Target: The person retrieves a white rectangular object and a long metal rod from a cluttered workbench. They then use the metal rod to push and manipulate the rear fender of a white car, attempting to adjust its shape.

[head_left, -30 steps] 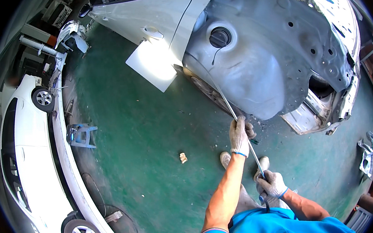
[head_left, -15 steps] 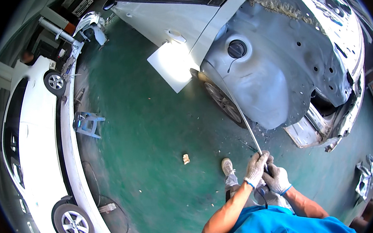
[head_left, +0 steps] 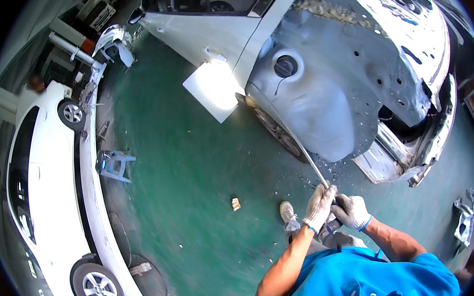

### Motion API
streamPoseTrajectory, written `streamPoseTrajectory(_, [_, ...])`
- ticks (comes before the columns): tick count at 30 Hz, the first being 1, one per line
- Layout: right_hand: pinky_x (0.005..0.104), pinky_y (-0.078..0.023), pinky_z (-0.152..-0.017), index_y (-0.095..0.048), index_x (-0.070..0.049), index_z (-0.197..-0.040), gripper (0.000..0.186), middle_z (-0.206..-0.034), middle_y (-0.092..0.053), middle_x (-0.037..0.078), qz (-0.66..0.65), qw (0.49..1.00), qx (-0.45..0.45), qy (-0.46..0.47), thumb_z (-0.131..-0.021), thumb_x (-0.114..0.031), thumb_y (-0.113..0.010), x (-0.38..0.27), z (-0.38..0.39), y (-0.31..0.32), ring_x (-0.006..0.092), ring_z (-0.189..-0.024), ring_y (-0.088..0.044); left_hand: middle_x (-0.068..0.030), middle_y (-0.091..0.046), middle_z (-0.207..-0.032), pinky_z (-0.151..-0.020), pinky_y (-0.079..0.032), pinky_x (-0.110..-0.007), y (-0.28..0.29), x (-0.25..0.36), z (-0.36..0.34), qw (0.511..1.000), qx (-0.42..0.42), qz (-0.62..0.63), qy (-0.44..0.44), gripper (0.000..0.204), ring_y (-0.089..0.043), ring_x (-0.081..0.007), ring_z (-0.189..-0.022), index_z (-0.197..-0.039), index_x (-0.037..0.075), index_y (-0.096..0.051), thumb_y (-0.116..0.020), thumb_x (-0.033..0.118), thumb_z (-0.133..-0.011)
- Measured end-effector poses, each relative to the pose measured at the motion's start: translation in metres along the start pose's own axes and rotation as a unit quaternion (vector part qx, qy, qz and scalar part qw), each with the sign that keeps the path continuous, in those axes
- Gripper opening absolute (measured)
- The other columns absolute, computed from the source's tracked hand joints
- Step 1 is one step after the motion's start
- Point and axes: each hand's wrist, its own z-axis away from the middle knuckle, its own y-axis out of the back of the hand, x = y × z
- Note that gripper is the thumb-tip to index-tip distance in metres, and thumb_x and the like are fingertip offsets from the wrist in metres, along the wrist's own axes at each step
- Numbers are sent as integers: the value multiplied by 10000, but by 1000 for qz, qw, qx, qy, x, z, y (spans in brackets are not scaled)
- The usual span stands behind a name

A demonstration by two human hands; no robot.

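Note:
A long, thin metal rod (head_left: 308, 158) slants from my hands up to the front edge of the wheel arch on a silver car (head_left: 317, 101) stripped of its outer rear panel. My left hand (head_left: 320, 205), in a knitted white glove, is closed around the rod. Close behind it, my right hand (head_left: 352, 212), gloved alike, is closed at the rod's lower end, which its fingers mostly hide. A dark grey cylindrical thing (head_left: 332, 226) shows just below the hands; its kind is unclear. The rod's far tip is hard to make out beside the wheel (head_left: 278, 130).
A bright white sheet (head_left: 213, 91) stands against the car door. On the left are a white car (head_left: 48, 181) beside a low white rail (head_left: 96, 200), and a blue-grey stool (head_left: 115, 165). Crumpled metal (head_left: 468, 217) lies at the right; a small tan scrap (head_left: 235, 204) is on the floor.
The silver car and white sheet sit slightly farther left in view. My hands are a little higher in the picture, and both keep their grip; the rod stays at the wheel arch.

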Motion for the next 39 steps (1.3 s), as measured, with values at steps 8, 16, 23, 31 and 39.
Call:
streamPoseTrajectory(8, [490,-558,-633,-674,-66,-1051,433,-732,-676,222,-46,998,-44,21,-916,-477,-688,-7,-5,28,431,-679,-686,-187,-543,-1452,-1144,-407,-375,-9,17,70,993,5,-70,-91,702,-504,-300,-1379,-1481,6,-494,-689,458,-980])
streamPoseTrajectory(16, [443,-524,-576,-700,-123,-990,316,-850,-645,130,26,984,25,176,-786,-363,-734,-2,-14,66,353,-642,-647,-245,-547,-1446,-1135,-425,-515,-50,35,54,932,30,-154,-327,795,-489,-449,-1385,-1494,-28,-473,-795,395,-902])
streamPoseTrajectory(23, [510,-547,-828,-646,0,-1218,487,-916,-722,217,-88,987,-124,47,-933,-393,-687,-4,-19,82,429,-850,-712,-267,-580,-1389,-1068,-462,-467,-48,56,63,949,79,-150,-265,711,-590,-406,-1221,-1398,-61,-551,-808,295,-839])
streamPoseTrajectory(31, [519,-563,-676,-528,-22,-1326,697,-786,-678,235,-114,903,-406,83,-786,-357,-815,69,-67,93,445,-735,-691,-237,-507,-1491,-1185,-354,-465,-84,0,52,981,133,43,-133,840,-497,-359,-1380,-1503,-109,-439,-783,314,-864])
streamPoseTrajectory(39, [482,-516,-518,-513,28,-1163,573,-586,-598,141,-179,933,-238,203,-745,-237,-803,132,-36,5,384,-556,-649,-163,-696,-1200,-1004,-493,-419,-72,24,-7,982,148,-111,45,432,-647,-322,-1120,-1378,33,-603,-651,211,-988])
